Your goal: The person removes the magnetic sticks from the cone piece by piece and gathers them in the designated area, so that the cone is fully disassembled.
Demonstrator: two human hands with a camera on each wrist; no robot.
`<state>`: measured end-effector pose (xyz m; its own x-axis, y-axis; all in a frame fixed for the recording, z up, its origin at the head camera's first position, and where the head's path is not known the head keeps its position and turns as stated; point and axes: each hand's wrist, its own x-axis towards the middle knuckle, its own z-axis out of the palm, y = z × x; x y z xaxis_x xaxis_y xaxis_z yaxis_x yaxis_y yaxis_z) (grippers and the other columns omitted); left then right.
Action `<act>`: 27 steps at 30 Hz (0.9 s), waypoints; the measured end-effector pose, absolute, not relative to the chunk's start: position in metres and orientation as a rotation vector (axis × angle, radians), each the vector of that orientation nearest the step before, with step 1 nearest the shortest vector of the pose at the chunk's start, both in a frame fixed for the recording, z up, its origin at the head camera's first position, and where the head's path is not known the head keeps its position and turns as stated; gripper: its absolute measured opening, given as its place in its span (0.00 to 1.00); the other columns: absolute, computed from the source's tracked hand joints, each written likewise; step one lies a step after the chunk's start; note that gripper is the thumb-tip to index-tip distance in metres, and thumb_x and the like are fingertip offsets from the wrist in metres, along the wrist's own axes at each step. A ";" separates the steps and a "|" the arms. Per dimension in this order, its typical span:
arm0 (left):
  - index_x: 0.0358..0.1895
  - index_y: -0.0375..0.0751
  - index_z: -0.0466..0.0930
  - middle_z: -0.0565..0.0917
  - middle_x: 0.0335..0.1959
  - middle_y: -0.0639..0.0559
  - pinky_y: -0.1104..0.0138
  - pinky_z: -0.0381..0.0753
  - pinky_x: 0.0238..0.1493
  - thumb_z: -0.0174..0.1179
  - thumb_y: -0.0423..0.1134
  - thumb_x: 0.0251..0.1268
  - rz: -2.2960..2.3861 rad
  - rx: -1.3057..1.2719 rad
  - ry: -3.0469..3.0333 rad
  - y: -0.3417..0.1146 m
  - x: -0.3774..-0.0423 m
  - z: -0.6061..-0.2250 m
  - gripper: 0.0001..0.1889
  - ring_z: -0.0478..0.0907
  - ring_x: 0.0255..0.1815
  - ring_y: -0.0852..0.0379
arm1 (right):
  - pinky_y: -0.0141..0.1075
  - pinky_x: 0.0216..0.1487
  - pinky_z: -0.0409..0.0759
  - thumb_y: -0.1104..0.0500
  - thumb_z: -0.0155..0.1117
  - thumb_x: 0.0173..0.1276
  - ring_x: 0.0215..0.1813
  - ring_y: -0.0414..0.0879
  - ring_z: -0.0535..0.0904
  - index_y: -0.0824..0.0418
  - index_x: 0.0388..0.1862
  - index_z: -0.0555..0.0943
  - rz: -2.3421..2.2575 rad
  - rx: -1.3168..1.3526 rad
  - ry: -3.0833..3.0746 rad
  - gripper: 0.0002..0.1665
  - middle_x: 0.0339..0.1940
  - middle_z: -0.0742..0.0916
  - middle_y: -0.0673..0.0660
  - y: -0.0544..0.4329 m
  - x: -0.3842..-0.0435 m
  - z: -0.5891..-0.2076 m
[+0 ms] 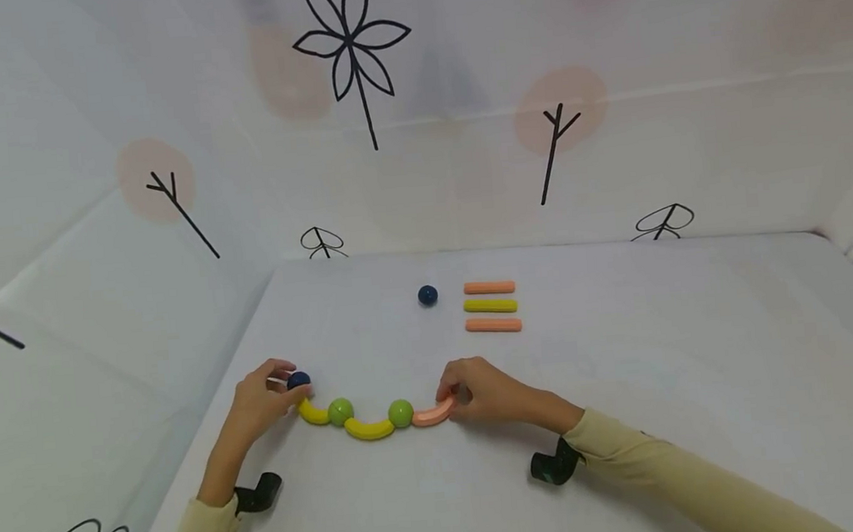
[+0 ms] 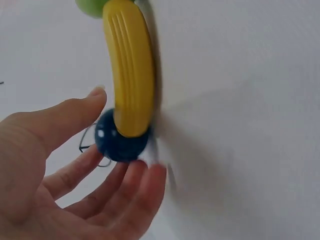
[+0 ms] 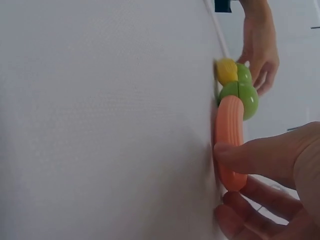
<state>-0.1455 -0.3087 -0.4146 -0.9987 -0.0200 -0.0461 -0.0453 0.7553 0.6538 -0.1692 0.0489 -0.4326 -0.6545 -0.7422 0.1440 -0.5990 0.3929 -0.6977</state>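
A chain of toy pieces lies across the white table: a dark blue ball [image 1: 298,380], a curved yellow rod [image 1: 313,413], a green ball [image 1: 341,411], a second curved yellow rod [image 1: 369,429], another green ball [image 1: 400,412] and a curved orange rod [image 1: 432,415]. At the chain's left end, my left hand [image 1: 260,403] holds the blue ball between thumb and fingers; the left wrist view shows the first yellow rod [image 2: 131,67] joined to that ball. My right hand [image 1: 491,390] pinches the orange rod [image 3: 231,125] near its free end, thumb on its ribbed side.
Farther back on the table [image 1: 675,363] sits a loose dark blue ball [image 1: 427,296]. Beside it, three straight rods lie in a stack of rows: orange [image 1: 489,288], yellow [image 1: 490,305] and orange [image 1: 493,325]. A patterned white curtain [image 1: 450,181] hangs behind and at the left.
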 end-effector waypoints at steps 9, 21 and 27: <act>0.47 0.40 0.81 0.75 0.56 0.41 0.46 0.71 0.56 0.72 0.38 0.51 0.957 0.567 3.074 -0.271 -0.133 -0.408 0.19 0.69 0.58 0.42 | 0.30 0.39 0.78 0.72 0.69 0.53 0.36 0.40 0.76 0.59 0.34 0.84 -1.183 -1.248 2.438 0.11 0.33 0.83 0.49 0.047 -0.165 -0.435; 0.49 0.52 0.83 0.79 0.51 0.56 0.55 0.74 0.50 0.70 0.43 0.54 0.627 0.962 3.008 -0.219 -0.117 -0.414 0.17 0.73 0.52 0.56 | 0.33 0.37 0.79 0.72 0.68 0.54 0.34 0.43 0.77 0.61 0.33 0.84 -1.231 -1.316 2.440 0.09 0.31 0.84 0.50 0.051 -0.167 -0.433; 0.54 0.54 0.80 0.80 0.43 0.57 0.57 0.73 0.43 0.68 0.46 0.56 0.295 1.059 3.146 -0.206 -0.111 -0.417 0.20 0.74 0.42 0.57 | 0.32 0.36 0.79 0.71 0.69 0.55 0.34 0.41 0.77 0.60 0.33 0.84 -1.223 -1.294 2.477 0.09 0.31 0.84 0.50 0.054 -0.170 -0.435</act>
